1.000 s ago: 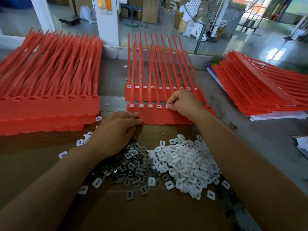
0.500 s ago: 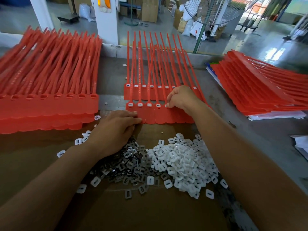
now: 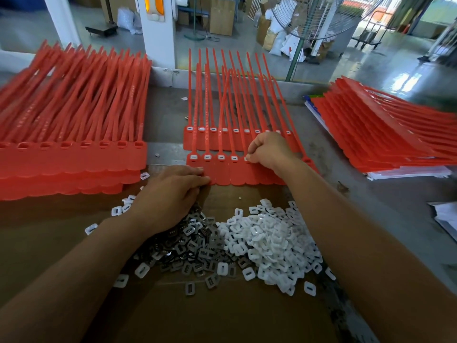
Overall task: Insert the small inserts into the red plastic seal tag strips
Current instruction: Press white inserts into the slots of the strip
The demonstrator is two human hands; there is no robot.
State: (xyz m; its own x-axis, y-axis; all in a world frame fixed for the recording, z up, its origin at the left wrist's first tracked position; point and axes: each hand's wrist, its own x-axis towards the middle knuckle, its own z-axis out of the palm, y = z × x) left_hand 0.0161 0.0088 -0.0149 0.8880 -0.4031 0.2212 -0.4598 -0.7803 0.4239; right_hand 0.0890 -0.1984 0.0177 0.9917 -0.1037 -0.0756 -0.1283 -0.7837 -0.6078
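Two rows of red seal tag strips lie in the middle of the table, the near row (image 3: 237,173) overlapping the far row (image 3: 222,142). White inserts sit in the heads of the far row and in several heads of the near row. My right hand (image 3: 268,151) pinches a small white insert (image 3: 246,158) down at a near-row head. My left hand (image 3: 170,196) lies flat, its fingertips pressing the near row's left edge. A heap of white inserts (image 3: 274,241) and a heap of grey metal inserts (image 3: 195,246) lie on brown cardboard (image 3: 222,315) below the strips.
A thick stack of red strips (image 3: 69,144) with empty heads fills the left side. Another red stack (image 3: 385,134) rests on paper at the right. Loose sheets (image 3: 445,219) lie at the right edge. A floor fan (image 3: 319,18) stands behind the table.
The view has shifted slightly. My right hand stays at the same near-row head, pressing the white insert there. My left hand keeps its place on the strip's edge.
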